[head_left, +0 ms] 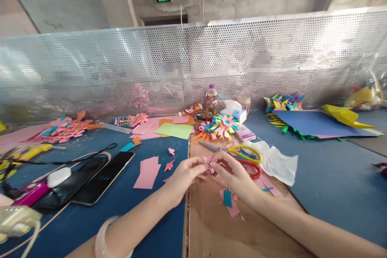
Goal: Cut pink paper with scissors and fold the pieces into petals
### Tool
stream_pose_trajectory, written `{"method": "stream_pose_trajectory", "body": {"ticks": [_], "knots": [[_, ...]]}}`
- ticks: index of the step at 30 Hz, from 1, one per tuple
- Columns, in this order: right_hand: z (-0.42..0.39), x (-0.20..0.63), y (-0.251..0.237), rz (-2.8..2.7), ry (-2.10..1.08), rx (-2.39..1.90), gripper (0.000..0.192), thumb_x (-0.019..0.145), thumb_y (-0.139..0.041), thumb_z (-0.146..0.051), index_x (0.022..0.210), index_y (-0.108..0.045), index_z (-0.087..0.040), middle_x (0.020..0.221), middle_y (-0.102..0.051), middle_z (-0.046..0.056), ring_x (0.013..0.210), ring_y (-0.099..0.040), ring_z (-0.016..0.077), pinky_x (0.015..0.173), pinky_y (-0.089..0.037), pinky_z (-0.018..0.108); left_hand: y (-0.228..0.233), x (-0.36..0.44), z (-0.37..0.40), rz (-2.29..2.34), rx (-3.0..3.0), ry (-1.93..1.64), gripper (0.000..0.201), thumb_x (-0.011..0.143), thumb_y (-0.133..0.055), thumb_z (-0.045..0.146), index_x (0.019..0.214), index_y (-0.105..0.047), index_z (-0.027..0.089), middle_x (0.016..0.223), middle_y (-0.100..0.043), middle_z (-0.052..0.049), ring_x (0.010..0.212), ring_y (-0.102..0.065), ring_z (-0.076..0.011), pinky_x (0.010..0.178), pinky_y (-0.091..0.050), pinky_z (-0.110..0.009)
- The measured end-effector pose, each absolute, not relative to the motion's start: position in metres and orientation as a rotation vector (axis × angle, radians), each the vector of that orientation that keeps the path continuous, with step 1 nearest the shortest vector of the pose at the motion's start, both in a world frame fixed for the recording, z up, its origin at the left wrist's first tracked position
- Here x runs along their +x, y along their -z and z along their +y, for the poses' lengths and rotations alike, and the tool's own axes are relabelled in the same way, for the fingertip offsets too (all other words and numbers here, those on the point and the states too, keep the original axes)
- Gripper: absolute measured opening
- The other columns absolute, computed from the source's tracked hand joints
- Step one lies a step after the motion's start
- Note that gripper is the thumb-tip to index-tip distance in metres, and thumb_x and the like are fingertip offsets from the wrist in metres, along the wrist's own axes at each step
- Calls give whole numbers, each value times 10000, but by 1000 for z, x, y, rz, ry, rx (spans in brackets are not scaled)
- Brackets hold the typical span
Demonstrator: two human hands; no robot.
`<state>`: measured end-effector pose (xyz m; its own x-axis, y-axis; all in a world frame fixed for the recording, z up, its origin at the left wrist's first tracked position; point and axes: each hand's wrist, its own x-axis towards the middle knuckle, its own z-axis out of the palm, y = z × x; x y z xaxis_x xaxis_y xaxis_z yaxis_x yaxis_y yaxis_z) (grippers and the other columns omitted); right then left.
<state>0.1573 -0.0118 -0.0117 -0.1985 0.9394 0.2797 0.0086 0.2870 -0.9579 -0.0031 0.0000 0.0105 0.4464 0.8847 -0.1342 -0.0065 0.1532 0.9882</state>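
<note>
My left hand and my right hand meet over the middle of the table, both pinching one small pink paper piece between their fingertips. Under them lies a brown cardboard sheet with pink and teal paper scraps. Just beyond my right hand lie yellow-handled scissors and red-handled scissors. A finished multicoloured paper flower sits farther back. A pale bracelet circles my left wrist.
Pink paper strips lie left of my hands. Two phones and a cable rest on the blue mat at left. A bottle, a tissue box, crumpled white tissue, blue sheets and a perforated metal screen stand behind.
</note>
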Motion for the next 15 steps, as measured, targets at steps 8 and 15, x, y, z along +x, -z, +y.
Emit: {"method": "stream_pose_trajectory", "body": {"ticks": [8,15], "knots": [[-4,160,12,-1369,-1263,-922,205,747,-619,-362,773,-557,-168,727,-599,11,679,-558,130,644,-434,260,-11,-5,4,915,1434,-782,193,754,-575,350,770,-617,162,832,-598,-29,799,-542,-149,675,-411,-244],[-5,161,6,-1351,-1250,-968,194,716,-639,-348,745,-577,-167,723,-615,7,678,-566,128,640,-434,255,-12,-6,4,984,1483,-751,195,754,-564,313,793,-654,144,827,-632,-49,789,-557,-165,695,-421,-261]]}}
